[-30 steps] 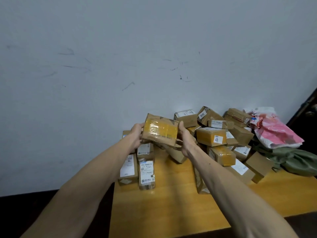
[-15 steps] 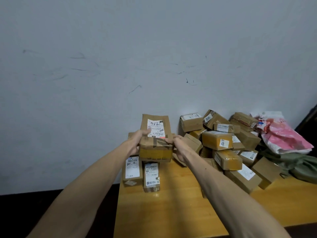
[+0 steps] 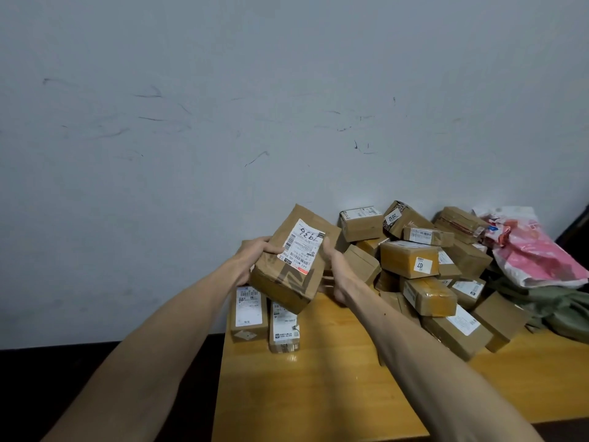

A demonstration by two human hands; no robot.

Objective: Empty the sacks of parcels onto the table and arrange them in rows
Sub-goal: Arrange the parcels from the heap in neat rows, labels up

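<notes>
Box point(image 3: 287, 269), brown card, white label up, tilted: held above the far left part of the counter point(image 3: 318, 384), with the left grip point(image 3: 255, 255) curled round its left edge and the right grip point(image 3: 338, 272) curled round its right edge, thumb by the label. Pair point(image 3: 248, 314) of labelled boxes: flat, side by side at the counter's left edge, just under the held box. Pile point(image 3: 427, 291) of boxes: heaped against the wall at right, with a pink bag point(image 3: 535, 260) and a green sack point(image 3: 557, 309) at its far end.

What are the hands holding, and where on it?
A brown labelled parcel, tilted above the table: the left hand grips its left side, the right hand its right side.
</notes>
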